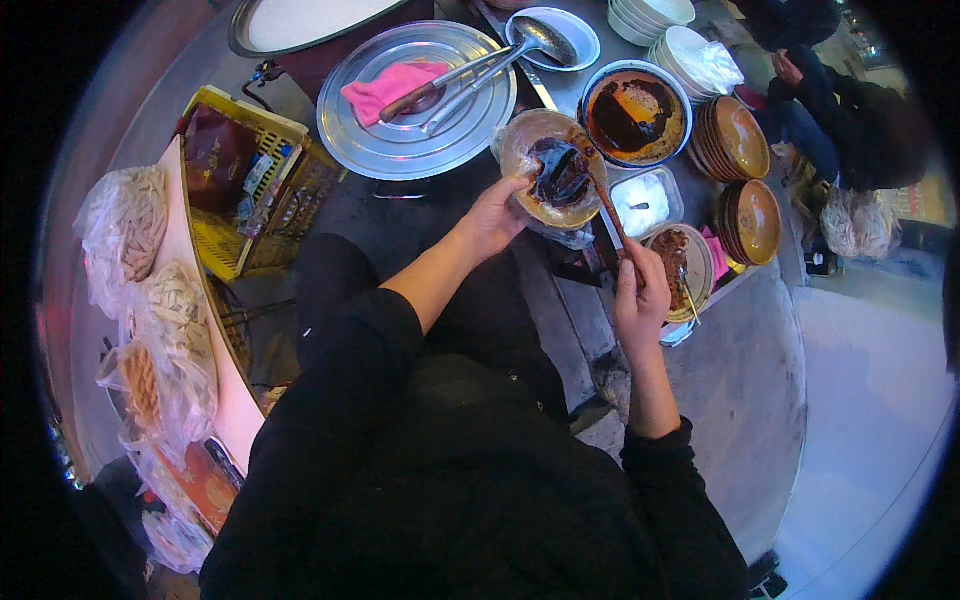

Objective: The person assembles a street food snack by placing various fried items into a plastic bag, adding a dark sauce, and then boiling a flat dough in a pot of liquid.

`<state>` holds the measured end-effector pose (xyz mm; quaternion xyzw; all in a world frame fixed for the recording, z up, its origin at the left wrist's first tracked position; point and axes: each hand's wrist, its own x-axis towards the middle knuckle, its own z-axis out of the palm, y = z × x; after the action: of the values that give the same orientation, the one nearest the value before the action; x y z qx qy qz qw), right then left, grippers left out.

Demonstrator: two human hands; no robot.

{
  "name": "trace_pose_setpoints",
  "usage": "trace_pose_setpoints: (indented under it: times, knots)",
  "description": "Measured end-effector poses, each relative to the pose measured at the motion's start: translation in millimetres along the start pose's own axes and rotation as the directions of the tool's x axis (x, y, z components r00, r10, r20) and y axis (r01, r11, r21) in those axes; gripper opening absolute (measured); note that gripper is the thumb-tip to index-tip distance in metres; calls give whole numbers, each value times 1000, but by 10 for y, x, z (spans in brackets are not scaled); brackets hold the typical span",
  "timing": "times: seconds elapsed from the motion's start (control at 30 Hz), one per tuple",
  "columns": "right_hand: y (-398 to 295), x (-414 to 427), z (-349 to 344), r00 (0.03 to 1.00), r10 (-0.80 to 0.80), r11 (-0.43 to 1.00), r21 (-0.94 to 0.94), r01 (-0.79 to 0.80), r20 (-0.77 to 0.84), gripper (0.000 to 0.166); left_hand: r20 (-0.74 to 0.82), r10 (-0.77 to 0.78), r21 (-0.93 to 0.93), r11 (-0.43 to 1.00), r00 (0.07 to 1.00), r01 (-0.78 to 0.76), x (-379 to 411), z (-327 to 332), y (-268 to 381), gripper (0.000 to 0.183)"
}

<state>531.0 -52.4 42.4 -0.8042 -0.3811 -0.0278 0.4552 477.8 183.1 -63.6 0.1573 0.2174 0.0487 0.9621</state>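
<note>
My left hand point(491, 215) grips the near left rim of a bowl point(525, 139) with clear plastic film around its outside. Dark, glossy paste point(559, 176) lies inside it. In my right hand point(641, 296) is a long brown stick-like utensil point(609, 206), slanting up to the left with its far end over the bowl's right rim. Whether that end touches the paste I cannot tell. Just behind the bowl on the right stands a blue-rimmed basin point(637, 112) of dark red oily sauce. A tub of white granules point(643, 199) sits between it and my right hand.
A round metal lid point(345, 131) bears a pink cloth point(390, 88) and a ladle point(480, 79). On the right are stacked brown bowls point(752, 221), white bowls point(679, 56) and a bowl of reddish-brown paste point(701, 262). Left are a yellow crate point(281, 124) and bagged noodles point(180, 307). Another person point(862, 127) is at upper right.
</note>
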Motion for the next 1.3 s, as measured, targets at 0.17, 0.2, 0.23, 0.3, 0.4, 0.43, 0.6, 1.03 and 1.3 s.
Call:
trace_pose_setpoints:
  times: [0.17, 0.2, 0.23, 0.3, 0.4, 0.43, 0.6, 1.03, 1.3]
  knots:
    - [38, 35, 77, 998, -14, 998, -56, 18, 59, 22, -15, -28, 22, 999, 1000, 28, -74, 49, 27, 53]
    - [8, 134, 57, 998, 45, 992, -117, -40, 41, 21, -37, -15, 36, 999, 999, 16, -78, 42, 35, 52]
    - [92, 266, 89, 994, -54, 990, -131, 41, -93, 20, -63, -11, 53, 998, 998, 15, -82, 20, 22, 52]
    - [173, 580, 126, 986, 58, 993, -94, -73, -155, 21, -28, -17, 39, 999, 999, 19, -73, -79, 45, 52]
    - [587, 922, 232, 980, 84, 982, -153, -112, -180, 22, -9, -48, 64, 997, 999, 49, -69, -130, 18, 54]
    - [686, 990, 224, 991, -19, 942, -334, -27, -132, 23, -4, -42, 89, 995, 999, 43, -94, -113, 61, 55]
    - [485, 1149, 169, 983, -131, 916, -395, 72, -125, 32, 115, -56, 88, 995, 992, 46, -139, -395, -79, 56]
    - [-1312, 2139, -390, 923, -349, 914, -155, 374, 163, 41, 197, -110, 165, 983, 974, 78, -867, 169, -274, 52]
    - [155, -157, -1799, 918, 382, 924, 74, -376, -110, 26, 200, -160, 306, 948, 967, 94, -1313, 486, -170, 53]
